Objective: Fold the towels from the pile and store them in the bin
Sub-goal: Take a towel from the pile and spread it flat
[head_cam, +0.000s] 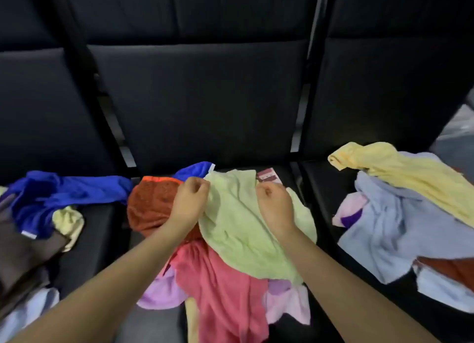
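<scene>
A: While both hands work at the far edge of a pale green towel [246,222], how far along is the job?

B: Early, I'd judge. No folded towel in view, and no bin visible either. The green towel lies crumpled on top of the middle pile [218,278], on a row of black seats [200,106].

A: Hands?

B: Left hand [188,204] has fingers curled, pinching the towel's far left corner. Right hand [275,205] is curled on the far edge near the other corner; looks like a pinch too, tho the fingertips are partly hidden.

A: Which way does the towel run?

B: Long axis goes roughly from far to near, tilting a bit to the right as it nears the person. Near end droops over a pink towel [223,291]. Not flat yet, lots of wrinkles.

A: What else is left?

B: Plenty. Under and beside it: a rust-red towel [151,204], lilac ones [159,291]. Left seat has a blue towel [51,196], a pale yellow one [69,220], plus brown cloth [23,258]. Right seat has a yellow towel [400,170] draped over a light blue one [389,229]. All loose, none folded.

A: So next?

B: Probably lift and spread the green one, then fold.
</scene>
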{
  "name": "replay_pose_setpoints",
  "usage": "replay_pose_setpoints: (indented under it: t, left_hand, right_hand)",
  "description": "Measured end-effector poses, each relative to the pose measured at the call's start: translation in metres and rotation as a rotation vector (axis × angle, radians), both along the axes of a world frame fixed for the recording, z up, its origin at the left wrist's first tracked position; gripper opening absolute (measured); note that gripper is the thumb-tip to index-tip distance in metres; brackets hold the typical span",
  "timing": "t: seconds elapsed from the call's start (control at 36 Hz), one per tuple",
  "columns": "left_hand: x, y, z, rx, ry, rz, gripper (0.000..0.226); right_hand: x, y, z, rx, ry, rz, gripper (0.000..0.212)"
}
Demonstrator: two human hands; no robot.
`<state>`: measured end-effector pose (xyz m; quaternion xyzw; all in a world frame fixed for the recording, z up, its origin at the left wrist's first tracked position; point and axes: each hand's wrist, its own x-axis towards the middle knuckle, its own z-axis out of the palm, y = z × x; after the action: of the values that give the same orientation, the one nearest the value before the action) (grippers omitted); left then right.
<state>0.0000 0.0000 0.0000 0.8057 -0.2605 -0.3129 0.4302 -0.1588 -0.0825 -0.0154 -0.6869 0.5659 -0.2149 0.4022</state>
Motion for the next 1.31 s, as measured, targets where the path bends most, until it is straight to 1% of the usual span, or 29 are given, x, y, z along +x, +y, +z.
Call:
replay_pose_setpoints:
  t: [0.06,0.11,0.17,0.22,0.31,0.33,0.39,0.44,0.56,0.67,0.72,0.78,0.83,0.89,0.97,1.06,1.11,1.14,1.19,1.22,1.28,1.31]
  left_hand:
    - [0.000,-0.003,-0.022,-0.042,0.013,0.032,0.016]
    - [0.000,-0.010,-0.039,-0.062,0.034,0.034,0.021]
    - [-0.003,-0.014,-0.054,-0.123,0.060,0.045,0.031]
    - [-0.001,-0.016,-0.068,-0.161,0.084,0.063,0.036]
    - [0.001,-0.020,-0.077,-0.217,0.168,0.010,0.061]
    - [0.000,-0.020,-0.079,-0.234,0.190,-0.013,0.061]
    - [0.000,-0.023,-0.082,-0.235,0.168,-0.054,0.045]
    - [0.000,-0.026,-0.085,-0.279,0.137,-0.088,0.031]
    - [0.001,-0.028,-0.091,-0.439,0.120,-0.104,0.021]
    - [0.000,-0.025,-0.098,-0.573,0.102,-0.066,0.018]
    - [-0.001,-0.022,-0.098,-0.589,0.094,-0.076,0.020]
    - [-0.003,-0.016,-0.097,-0.607,0.046,-0.104,0.023]
    - [-0.004,-0.011,-0.094,-0.633,-0.004,-0.133,0.025]
    - [-0.005,-0.009,-0.090,-0.638,-0.041,-0.156,0.024]
    - [-0.005,-0.007,-0.074,-0.641,-0.099,-0.137,0.023]
    - [-0.010,0.002,-0.042,-0.713,-0.137,-0.117,0.022]
    - [-0.019,0.015,-0.015,-0.822,-0.187,-0.132,0.021]
    - [-0.023,0.024,-0.002,-0.890,-0.236,-0.153,0.021]
    - [-0.037,0.049,0.016,-1.018,-0.370,-0.243,0.021]
    - [-0.042,0.058,0.018,-1.049,-0.459,-0.306,0.021]
    - [-0.053,0.080,0.012,-1.040,-0.653,-0.445,0.020]
    - [-0.057,0.088,0.003,-1.003,-0.715,-0.516,0.019]
  right_hand:
    - [0.006,-0.004,-0.025,-0.042,0.000,-0.031,0.028]
    - [0.010,-0.014,-0.053,0.018,0.002,-0.016,0.030]
    - [0.012,-0.018,-0.074,0.069,-0.033,0.000,0.033]
    - [0.013,-0.019,-0.089,0.098,-0.113,-0.012,0.037]
    - [0.009,-0.025,-0.099,0.077,-0.223,-0.048,0.035]
    - [0.007,-0.025,-0.101,0.052,-0.256,-0.047,0.033]
    - [0.002,-0.027,-0.104,0.029,-0.324,-0.032,0.029]
    - [0.001,-0.029,-0.106,0.022,-0.384,-0.041,0.028]
    - [0.004,-0.035,-0.105,-0.041,-0.381,-0.122,0.042]
    - [0.002,-0.036,-0.105,0.000,-0.505,-0.186,0.041]
    - [-0.001,-0.031,-0.103,0.093,-0.621,-0.211,0.035]
    - [-0.004,-0.022,-0.097,0.245,-0.789,-0.214,0.027]
    - [-0.008,-0.014,-0.089,0.399,-0.977,-0.165,0.032]
    - [-0.011,-0.008,-0.078,0.460,-1.047,-0.101,0.037]
    - [-0.016,0.001,-0.054,0.505,-1.065,-0.008,0.035]
    - [-0.028,0.011,-0.023,0.466,-1.104,0.053,0.038]
    - [-0.041,0.022,0.000,0.388,-1.212,0.075,0.039]
    - [-0.048,0.027,0.010,0.339,-1.269,0.085,0.033]
    - [-0.065,0.043,0.028,0.260,-1.356,0.138,0.015]
    - [-0.071,0.048,0.033,0.234,-1.386,0.166,0.009]
    - [-0.085,0.061,0.035,0.175,-1.400,0.146,0.016]
    - [-0.091,0.067,0.029,0.154,-1.379,0.102,0.019]
